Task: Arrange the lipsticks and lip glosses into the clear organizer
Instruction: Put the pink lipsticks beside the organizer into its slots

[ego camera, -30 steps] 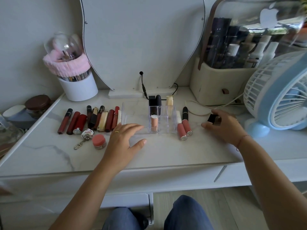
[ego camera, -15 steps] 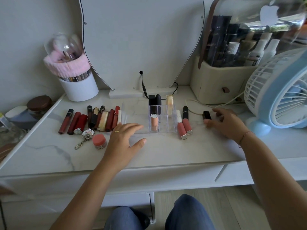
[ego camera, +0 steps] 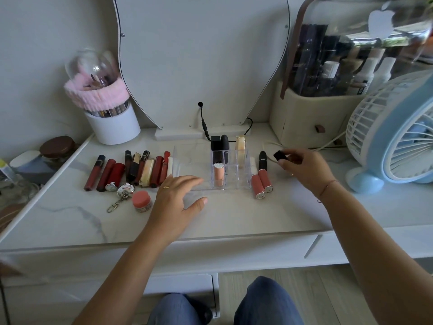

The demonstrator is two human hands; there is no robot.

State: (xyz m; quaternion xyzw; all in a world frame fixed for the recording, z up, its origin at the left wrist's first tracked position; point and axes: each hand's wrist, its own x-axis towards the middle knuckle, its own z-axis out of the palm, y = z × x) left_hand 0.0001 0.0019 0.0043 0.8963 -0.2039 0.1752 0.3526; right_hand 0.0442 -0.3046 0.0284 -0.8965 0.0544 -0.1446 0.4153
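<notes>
Your right fingers pinch a black lipstick just right of the organizer. Your left fingers lie straight and spread at the organizer's front left edge on the bench, holding nothing. A tube row lies beside them.

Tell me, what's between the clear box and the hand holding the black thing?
Two pink lip glosses lie side by side on the table, in the head view.

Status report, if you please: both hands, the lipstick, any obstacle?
Left hand open, at clear organizer front edge. Right hand pinches black lipstick, right of organizer. Pink lip glosses lie between, low.
</notes>
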